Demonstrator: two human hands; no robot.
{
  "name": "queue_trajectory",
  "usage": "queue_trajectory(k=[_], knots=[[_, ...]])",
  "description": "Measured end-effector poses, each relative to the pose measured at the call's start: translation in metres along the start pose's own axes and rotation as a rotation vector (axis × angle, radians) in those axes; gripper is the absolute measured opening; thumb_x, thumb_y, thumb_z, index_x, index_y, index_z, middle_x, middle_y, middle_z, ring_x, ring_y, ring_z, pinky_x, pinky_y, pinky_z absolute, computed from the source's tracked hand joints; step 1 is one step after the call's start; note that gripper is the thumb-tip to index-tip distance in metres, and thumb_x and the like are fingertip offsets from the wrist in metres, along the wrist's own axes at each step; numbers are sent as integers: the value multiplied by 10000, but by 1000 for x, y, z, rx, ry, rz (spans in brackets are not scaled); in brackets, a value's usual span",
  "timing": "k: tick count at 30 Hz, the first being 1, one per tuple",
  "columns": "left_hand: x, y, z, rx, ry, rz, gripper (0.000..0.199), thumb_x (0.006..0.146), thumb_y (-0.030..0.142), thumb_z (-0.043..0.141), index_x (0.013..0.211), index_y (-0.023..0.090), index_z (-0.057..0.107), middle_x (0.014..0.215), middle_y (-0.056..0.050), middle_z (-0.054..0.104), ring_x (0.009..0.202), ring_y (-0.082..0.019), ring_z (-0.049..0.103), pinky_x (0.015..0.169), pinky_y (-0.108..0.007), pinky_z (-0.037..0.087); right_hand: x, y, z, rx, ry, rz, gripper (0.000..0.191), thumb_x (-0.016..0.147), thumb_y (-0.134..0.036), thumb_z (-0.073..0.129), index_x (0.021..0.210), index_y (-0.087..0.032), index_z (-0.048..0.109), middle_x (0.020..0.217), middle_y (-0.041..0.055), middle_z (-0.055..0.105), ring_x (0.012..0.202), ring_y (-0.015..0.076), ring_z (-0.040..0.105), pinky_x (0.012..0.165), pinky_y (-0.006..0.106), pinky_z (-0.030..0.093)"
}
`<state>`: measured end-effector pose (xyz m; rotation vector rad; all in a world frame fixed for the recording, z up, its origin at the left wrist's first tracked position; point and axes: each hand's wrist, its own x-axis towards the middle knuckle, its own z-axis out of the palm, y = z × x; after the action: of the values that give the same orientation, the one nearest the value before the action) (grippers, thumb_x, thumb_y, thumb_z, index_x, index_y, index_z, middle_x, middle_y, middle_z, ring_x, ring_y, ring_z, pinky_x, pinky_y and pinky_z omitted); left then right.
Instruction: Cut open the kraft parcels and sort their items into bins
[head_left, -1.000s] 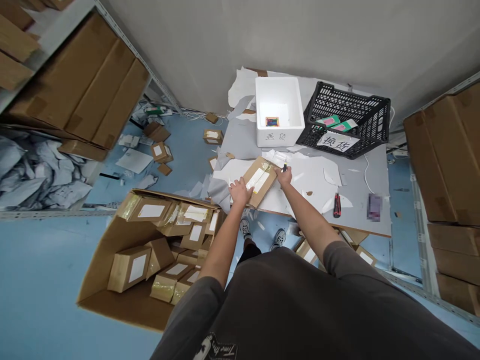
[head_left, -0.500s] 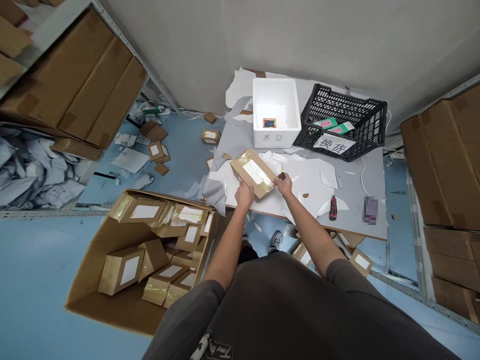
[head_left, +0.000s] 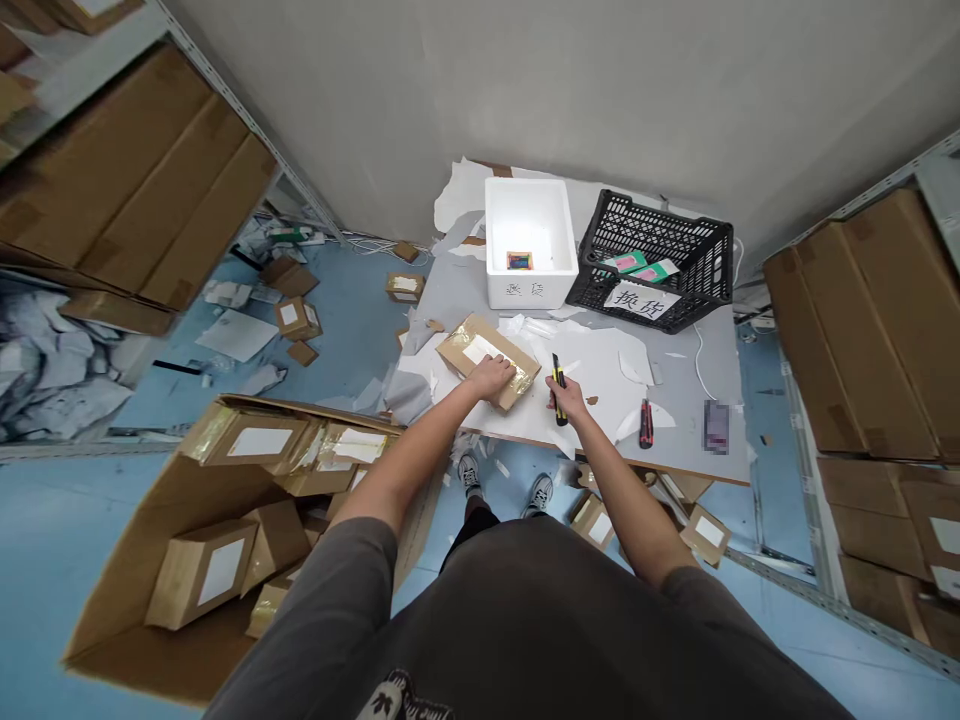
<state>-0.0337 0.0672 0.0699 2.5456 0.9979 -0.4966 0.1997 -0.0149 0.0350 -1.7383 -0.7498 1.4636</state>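
A taped cardboard box (head_left: 462, 352) with a white label lies at an angle near the table's front edge. My left hand (head_left: 492, 378) presses down on its top and near side, covering part of the label, with the fingers curved over the box. To the right of the box, my right hand (head_left: 568, 397) is closed around a yellow-and-black utility knife (head_left: 558, 378), which points away from me. A gap separates the knife from the box. On the table further right lies a red-and-black utility knife (head_left: 646, 424).
A white foam box (head_left: 531, 292) and a black plastic crate (head_left: 697, 300) stand at the table's back. Paper scraps cover the table (head_left: 690, 365). On my left is a large carton (head_left: 120, 600) of taped boxes. Shelves with cartons (head_left: 862, 330) flank both sides.
My left hand has shifted from the box's near edge onto its top. My right hand has come off the box's right end, and the knife now shows more fully. The view has also shifted.
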Motion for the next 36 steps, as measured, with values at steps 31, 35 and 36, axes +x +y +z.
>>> queue_trajectory(k=[31, 35, 36], knots=[[-29, -81, 2, -141, 104, -297, 827, 713, 822, 780, 1307, 246, 767, 1428, -140, 682, 1445, -404, 511, 1291, -530, 283, 56, -13, 73, -582, 332, -64, 494, 752, -452, 871, 970, -284, 460, 1077, 51, 708, 1010, 268, 678, 862, 346, 521], [-20, -83, 4, -143, 33, -291, 847, 663, 872, 762, 1274, 286, 790, 1429, -126, 690, 1446, -423, 526, 1270, -541, 301, 58, -7, 73, -567, 351, -65, 513, 725, -448, 887, 976, -279, 473, 1070, 49, 709, 980, 260, 673, 836, 338, 518], [-19, -83, 5, -151, 19, -291, 873, 655, 883, 758, 1295, 289, 782, 1438, -128, 691, 1444, -426, 535, 1265, -545, 309, 58, -6, 73, -564, 355, -70, 508, 727, -452, 883, 978, -277, 477, 1069, 48, 708, 974, 257, 671, 833, 337, 518]])
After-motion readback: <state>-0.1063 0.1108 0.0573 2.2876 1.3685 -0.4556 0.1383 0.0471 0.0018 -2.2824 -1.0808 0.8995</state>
